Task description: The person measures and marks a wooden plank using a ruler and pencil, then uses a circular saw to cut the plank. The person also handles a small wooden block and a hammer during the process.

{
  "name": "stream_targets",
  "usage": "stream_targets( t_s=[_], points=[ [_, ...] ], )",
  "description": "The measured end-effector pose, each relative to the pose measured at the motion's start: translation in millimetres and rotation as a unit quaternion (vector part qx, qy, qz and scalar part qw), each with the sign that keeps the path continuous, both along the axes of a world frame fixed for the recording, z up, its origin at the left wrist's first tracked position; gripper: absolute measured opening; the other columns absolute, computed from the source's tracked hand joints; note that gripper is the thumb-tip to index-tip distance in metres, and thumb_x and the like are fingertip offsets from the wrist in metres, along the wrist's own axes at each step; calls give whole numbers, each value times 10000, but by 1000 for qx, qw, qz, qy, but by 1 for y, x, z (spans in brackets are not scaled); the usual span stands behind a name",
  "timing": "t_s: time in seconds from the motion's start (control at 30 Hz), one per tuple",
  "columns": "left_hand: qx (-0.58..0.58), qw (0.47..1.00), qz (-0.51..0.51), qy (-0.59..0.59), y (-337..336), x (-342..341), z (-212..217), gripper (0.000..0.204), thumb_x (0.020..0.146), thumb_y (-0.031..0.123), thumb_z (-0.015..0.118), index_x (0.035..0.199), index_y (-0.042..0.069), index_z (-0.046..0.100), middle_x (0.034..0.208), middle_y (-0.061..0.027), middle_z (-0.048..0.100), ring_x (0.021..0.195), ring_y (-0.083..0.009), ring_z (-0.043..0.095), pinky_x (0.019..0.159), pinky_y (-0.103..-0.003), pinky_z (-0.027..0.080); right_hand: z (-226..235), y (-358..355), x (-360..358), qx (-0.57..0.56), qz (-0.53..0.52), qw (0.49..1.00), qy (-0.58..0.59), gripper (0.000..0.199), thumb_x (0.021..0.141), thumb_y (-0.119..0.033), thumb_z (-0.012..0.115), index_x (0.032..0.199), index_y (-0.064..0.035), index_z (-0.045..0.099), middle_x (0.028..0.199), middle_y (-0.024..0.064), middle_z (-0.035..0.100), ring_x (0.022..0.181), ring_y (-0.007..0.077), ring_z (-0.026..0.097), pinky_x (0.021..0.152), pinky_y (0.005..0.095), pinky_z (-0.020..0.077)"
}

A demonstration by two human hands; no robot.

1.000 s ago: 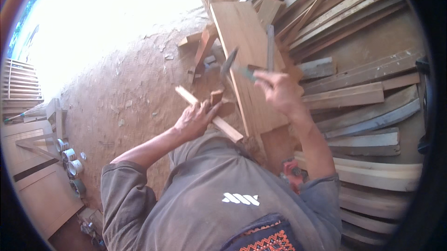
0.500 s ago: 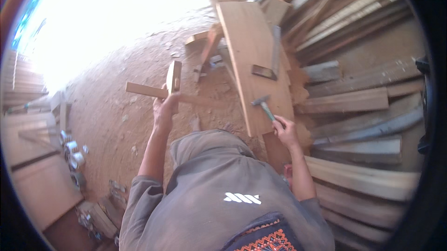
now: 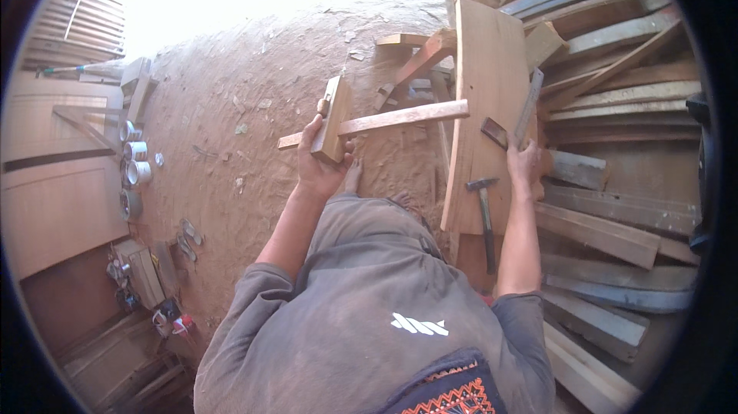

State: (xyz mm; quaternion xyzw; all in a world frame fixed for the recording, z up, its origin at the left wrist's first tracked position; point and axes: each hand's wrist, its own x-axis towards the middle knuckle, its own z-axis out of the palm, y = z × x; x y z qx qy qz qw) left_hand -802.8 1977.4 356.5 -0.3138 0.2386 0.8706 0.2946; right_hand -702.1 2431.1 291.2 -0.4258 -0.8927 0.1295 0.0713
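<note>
My left hand (image 3: 320,160) is closed around the block of a wooden marking gauge (image 3: 332,126), whose long bar sticks out to both sides in front of me. On the right, a wide wooden board (image 3: 484,76) lies lengthwise away from me. A try square (image 3: 494,132) rests on it, with a dark stock and a metal blade pointing away. My right hand (image 3: 524,160) has its fingers closed on the square near the corner of stock and blade. Nearer to me a hammer (image 3: 486,222) with a dark-ended handle lies on the board.
Timber lengths (image 3: 600,229) are piled along the right side. A reddish wooden support (image 3: 423,60) stands by the board's left edge. Wooden panels (image 3: 65,206), white rolls (image 3: 137,160) and sandals (image 3: 188,237) are on the left, along a dirt floor (image 3: 231,129).
My right hand has let go of the hammer on the board and moved forward to the try square. My left hand has turned the marking gauge; the view has swung left.
</note>
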Motion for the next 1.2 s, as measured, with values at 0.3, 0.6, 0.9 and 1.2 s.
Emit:
stream_targets(
  t_s=[0.3, 0.6, 0.9, 1.2],
  points=[
    [-140, 988, 26, 51, -14, 17, 3, 418, 949, 475, 694, 1159, 114, 679, 870, -11, 668, 718, -181, 683, 610, -334, 555, -15, 34, 2, -430, -76, 865, 249, 372, 865, -218, 869, 1073, 39, 699, 1017, 46, 704, 951, 162, 635, 878, 338, 505],
    [-139, 988, -11, 66, -22, 9, -3, 415, 964, 464, 679, 1189, 116, 674, 908, -12, 683, 705, -151, 661, 614, -326, 557, 148, -20, 32, -479, 23, 737, 477, 334, 989, -141, 728, 1278, -54, 586, 980, 39, 671, 901, 153, 631, 845, 295, 529],
    [-122, 984, -82, 100, -4, 6, -2, 428, 1000, 407, 642, 1279, 82, 634, 1055, -36, 703, 707, -133, 669, 594, -273, 568, 108, -91, 44, -531, -72, 761, 367, 289, 1006, -211, 725, 1150, -58, 527, 808, 48, 605, 632, 140, 619, 542, 279, 520],
    [-112, 987, -83, 75, 0, 16, -3, 418, 990, 391, 687, 1250, 68, 629, 928, -54, 662, 695, -157, 652, 516, -257, 529, 98, -112, 34, -593, 1, 773, 223, 304, 999, -249, 751, 1110, -91, 516, 747, 4, 595, 587, 81, 594, 513, 250, 493]
  ],
)
